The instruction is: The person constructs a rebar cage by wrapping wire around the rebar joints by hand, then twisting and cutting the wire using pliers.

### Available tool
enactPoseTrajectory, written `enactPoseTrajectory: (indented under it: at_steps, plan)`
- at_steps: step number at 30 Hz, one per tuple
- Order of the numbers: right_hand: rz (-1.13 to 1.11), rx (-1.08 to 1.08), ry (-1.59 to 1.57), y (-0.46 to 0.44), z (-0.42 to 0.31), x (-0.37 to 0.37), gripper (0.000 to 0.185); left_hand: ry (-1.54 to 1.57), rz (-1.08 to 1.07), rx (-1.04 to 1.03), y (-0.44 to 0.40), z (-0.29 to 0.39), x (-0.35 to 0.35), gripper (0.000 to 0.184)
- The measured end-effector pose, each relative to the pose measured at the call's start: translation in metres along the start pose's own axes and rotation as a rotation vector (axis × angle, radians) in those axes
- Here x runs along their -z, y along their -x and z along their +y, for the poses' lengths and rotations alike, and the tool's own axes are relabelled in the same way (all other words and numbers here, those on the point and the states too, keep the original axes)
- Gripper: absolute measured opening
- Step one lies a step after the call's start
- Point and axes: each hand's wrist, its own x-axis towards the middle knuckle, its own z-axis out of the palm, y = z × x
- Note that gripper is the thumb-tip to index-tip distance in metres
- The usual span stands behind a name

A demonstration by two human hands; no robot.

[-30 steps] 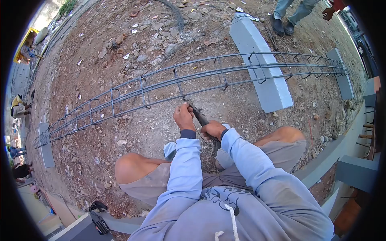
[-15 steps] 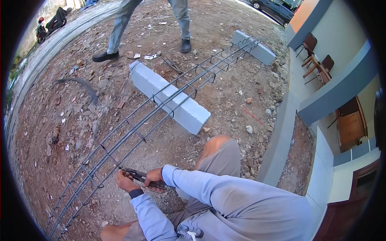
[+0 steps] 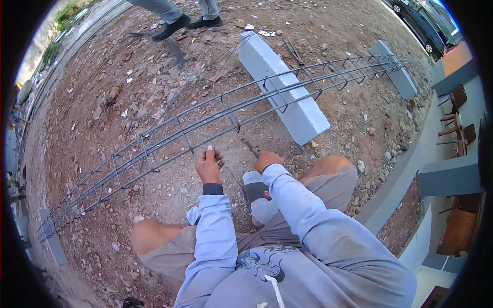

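A long rebar cage (image 3: 206,119) crosses the view diagonally, resting on pale blocks. My left hand (image 3: 208,164) is just below its lower bar, fingers partly spread and apart from the steel; a thin wire seems to run down beside it. My right hand (image 3: 268,160) is wrapped round a dark hand tool (image 3: 250,148), whose tip points up toward the cage without touching it. The nearest pale block (image 3: 283,87) lies under the cage, ahead and to the right of my hands.
Another block (image 3: 393,69) bears the far right end, and one (image 3: 54,246) the left end. A person's shoes (image 3: 172,27) are at the top. Loose wire (image 3: 176,53) and rubble lie on the ground. A low concrete ledge (image 3: 391,197) runs along the right.
My hands have come apart, and the tool has moved away from the cage bar in my right hand. The other person has stepped to the left. The view has swung round.
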Motion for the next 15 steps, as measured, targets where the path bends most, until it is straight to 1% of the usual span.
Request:
enactPoseTrajectory:
  at_steps: [1,3,4,5,6,7,8,10,11,13,15]
  plan:
    - [0.132,-0.042,0.106,-0.007,0.001,-0.007,0.043,0.013,-0.027,0.012,0.002,-0.001,-0.006,0.017]
    - [0.309,0.128,0.011,-0.004,-0.006,-0.002,0.045,0.060,-0.054,0.062,0.005,-0.005,-0.016,0.016]
    - [0.396,0.205,-0.040,-0.003,-0.009,-0.001,0.046,0.076,-0.063,0.050,0.002,-0.012,-0.017,0.016]
    - [0.353,0.375,-0.366,-0.004,-0.018,-0.002,0.039,0.092,-0.076,0.041,-0.002,-0.020,-0.019,0.016]
    - [0.230,0.445,-0.638,-0.001,-0.026,-0.005,0.035,0.107,-0.092,0.032,-0.004,-0.026,-0.021,0.017]
    - [0.101,0.505,-0.912,0.007,-0.035,-0.009,0.032,0.127,-0.104,0.027,0.007,-0.013,-0.027,0.019]
    - [-0.031,0.557,-1.189,0.015,-0.040,-0.012,0.029,0.111,-0.109,0.036,0.005,-0.014,-0.027,0.020]
    - [0.123,0.464,-1.158,0.035,-0.046,-0.011,0.024,0.082,-0.122,0.048,-0.001,-0.017,-0.028,0.022]
    - [0.192,0.418,-1.135,0.040,-0.046,-0.011,0.022,0.030,-0.154,0.016,-0.003,-0.018,-0.031,0.023]
    - [0.266,0.395,-1.187,0.034,-0.042,-0.015,0.021,-0.078,-0.214,-0.048,-0.007,-0.020,-0.039,0.025]
    - [0.332,0.339,-1.231,0.020,-0.033,-0.019,0.021,-0.224,-0.192,-0.123,-0.017,-0.027,-0.047,0.025]
